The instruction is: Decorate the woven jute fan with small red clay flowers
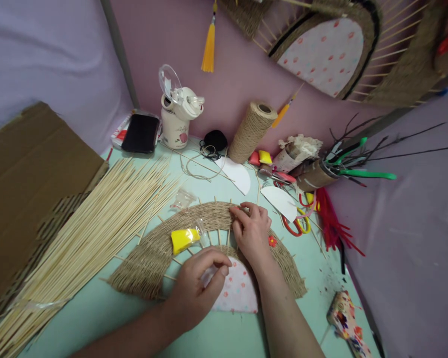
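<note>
A woven twine fan (214, 215) with thin stick ribs lies on the table, a floral cloth half-circle (239, 288) at its centre. My right hand (253, 229) rests on the upper woven band, fingers spread and their tips touching the twine; what is under them is hidden. My left hand (203, 281) hovers over the cloth, fingers curled, thumb and index tips close together; anything between them is too small to make out. On the band's right sits a small red flower (272, 241). A yellow clay packet (185, 240) lies across the fan's left part.
Thin sticks (93, 233) lie bundled at left beside cardboard (33, 184). Behind stand a white bottle (176, 124), a twine cone (252, 132) and a tube of tools (317, 174). Scissors (296, 223) and paper pieces (280, 201) lie right; a paint-stained block (345, 315) is lower right.
</note>
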A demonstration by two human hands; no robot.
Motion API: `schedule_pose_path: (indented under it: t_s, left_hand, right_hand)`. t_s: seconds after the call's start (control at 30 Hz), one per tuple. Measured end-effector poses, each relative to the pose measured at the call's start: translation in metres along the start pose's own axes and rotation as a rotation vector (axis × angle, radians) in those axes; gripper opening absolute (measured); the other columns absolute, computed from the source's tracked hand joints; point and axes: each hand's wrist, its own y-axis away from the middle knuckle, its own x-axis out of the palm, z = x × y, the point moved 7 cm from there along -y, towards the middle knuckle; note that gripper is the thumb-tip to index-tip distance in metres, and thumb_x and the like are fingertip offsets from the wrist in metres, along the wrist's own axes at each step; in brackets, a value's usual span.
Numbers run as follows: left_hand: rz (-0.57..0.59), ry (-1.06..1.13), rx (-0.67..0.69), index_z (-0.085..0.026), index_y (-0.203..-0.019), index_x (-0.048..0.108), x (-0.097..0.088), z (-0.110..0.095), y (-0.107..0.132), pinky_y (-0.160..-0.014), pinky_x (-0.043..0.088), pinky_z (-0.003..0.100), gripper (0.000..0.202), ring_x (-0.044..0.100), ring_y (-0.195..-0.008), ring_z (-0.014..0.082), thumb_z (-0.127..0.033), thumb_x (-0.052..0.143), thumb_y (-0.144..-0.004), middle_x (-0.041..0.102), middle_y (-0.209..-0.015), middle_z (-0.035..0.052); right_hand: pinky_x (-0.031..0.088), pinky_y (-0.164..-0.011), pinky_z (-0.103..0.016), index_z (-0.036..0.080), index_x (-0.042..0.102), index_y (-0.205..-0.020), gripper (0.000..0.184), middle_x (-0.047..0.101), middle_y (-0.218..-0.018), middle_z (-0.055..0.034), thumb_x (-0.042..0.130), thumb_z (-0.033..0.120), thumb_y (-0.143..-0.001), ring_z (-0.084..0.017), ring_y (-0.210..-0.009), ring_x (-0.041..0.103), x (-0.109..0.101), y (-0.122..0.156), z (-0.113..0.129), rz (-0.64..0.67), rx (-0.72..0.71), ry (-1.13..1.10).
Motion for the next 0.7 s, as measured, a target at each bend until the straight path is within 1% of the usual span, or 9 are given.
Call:
schedule_pose_path:
  t_s: [0.1, 0.17, 0.23, 0.33, 0.5, 0.7]
  left_hand:
    - [-0.001, 0.003, -0.004, -0.02, -0.085, 0.06, 0.0, 0.0, 0.0, -0.071, 0.048, 0.024, 0.013, 0.061, -0.076, 0.012, -0.014, 0.049, -0.089, 0.064, -0.079, 0.0002]
    - [0.002, 0.005, -0.012, -0.02, -0.085, 0.06, 0.0, 0.001, 0.0, -0.071, 0.048, 0.025, 0.014, 0.061, -0.076, 0.0124, -0.014, 0.049, -0.089, 0.065, -0.079, 0.0006]
    - [0.008, 0.004, -0.018, -0.02, -0.085, 0.061, 0.001, 0.001, 0.0, -0.071, 0.048, 0.026, 0.014, 0.061, -0.077, 0.0129, -0.014, 0.049, -0.089, 0.065, -0.079, 0.0011]
    - [0.008, 0.004, -0.022, -0.02, -0.084, 0.061, 0.001, 0.001, 0.0, -0.07, 0.048, 0.026, 0.013, 0.061, -0.076, 0.0131, -0.015, 0.049, -0.089, 0.065, -0.079, 0.0013]
    - [0.005, 0.0, -0.021, -0.02, -0.084, 0.061, 0.0, 0.001, 0.001, -0.07, 0.048, 0.026, 0.013, 0.061, -0.075, 0.0133, -0.014, 0.049, -0.088, 0.065, -0.078, 0.0012]
    - [0.009, -0.003, -0.021, -0.02, -0.084, 0.061, 0.0, 0.002, 0.002, -0.07, 0.048, 0.026, 0.013, 0.062, -0.076, 0.0134, -0.015, 0.049, -0.088, 0.065, -0.079, 0.0014]
  right_hand:
    - [0.034, -0.085, -0.041, 0.03, 0.071, -0.11, 0.033, 0.06, -0.118, -0.0061, 0.054, 0.015, -0.086, -0.027, -0.108, 0.044, -0.005, 0.0, -0.002, -0.046, 0.007, -0.058]
    - [0.034, -0.086, -0.041, 0.029, 0.071, -0.109, 0.034, 0.06, -0.116, -0.006, 0.052, 0.014, -0.085, -0.026, -0.108, 0.044, -0.009, 0.001, -0.006, -0.1, 0.033, -0.076]
    - [0.034, -0.086, -0.041, 0.028, 0.072, -0.106, 0.034, 0.061, -0.113, -0.006, 0.051, 0.013, -0.084, -0.026, -0.107, 0.045, -0.011, 0.001, -0.01, -0.127, 0.069, -0.068]
    - [0.034, -0.085, -0.04, 0.028, 0.074, -0.101, 0.033, 0.063, -0.109, -0.0054, 0.051, 0.012, -0.083, -0.026, -0.105, 0.045, -0.008, 0.0, -0.013, -0.1, 0.095, -0.071]
    - [0.034, -0.085, -0.041, 0.026, 0.073, -0.098, 0.029, 0.063, -0.11, -0.0058, 0.051, 0.013, -0.084, -0.025, -0.105, 0.045, -0.004, 0.0, -0.011, -0.051, 0.111, -0.097]
    - [0.035, -0.085, -0.04, 0.025, 0.071, -0.094, 0.027, 0.062, -0.112, -0.0053, 0.049, 0.012, -0.085, -0.025, -0.106, 0.044, -0.003, -0.001, -0.01, -0.023, 0.084, -0.096]
